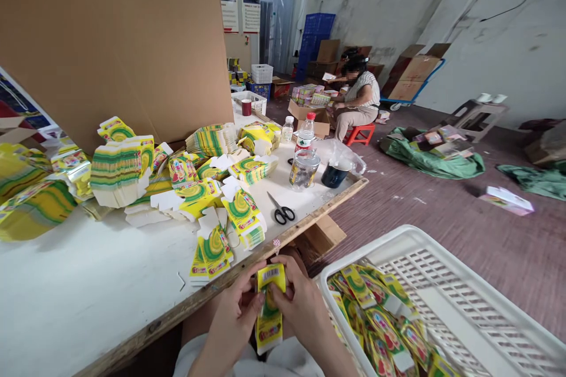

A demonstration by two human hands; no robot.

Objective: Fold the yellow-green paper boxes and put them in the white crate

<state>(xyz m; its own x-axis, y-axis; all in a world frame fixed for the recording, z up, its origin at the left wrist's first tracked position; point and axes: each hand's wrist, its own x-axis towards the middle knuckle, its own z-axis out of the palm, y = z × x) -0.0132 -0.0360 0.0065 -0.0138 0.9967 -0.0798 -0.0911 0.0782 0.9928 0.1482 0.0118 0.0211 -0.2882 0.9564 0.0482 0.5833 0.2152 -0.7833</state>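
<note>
Over my lap, just off the table's edge, I hold a small yellow and green printed packet [270, 330] with a barcode at its upper end. My left hand [239, 312] grips its left side, fingers curled behind it. On the other side my right hand [300, 300] grips it, thumb pressed on its front. Flat yellow-green cartons [212, 253] lie on the table just beyond my hands. To my right, similar packets [380, 324] fill part of a white plastic basket [411, 235].
Black-handled scissors [283, 214] lie near the edge of the white table [110, 283]. Behind them stand a clear jar [304, 169], a dark mug [335, 175] and a red-capped bottle [305, 132]. Carton stacks [119, 171] line a cardboard sheet [124, 47]. A person [360, 91] sits farther back.
</note>
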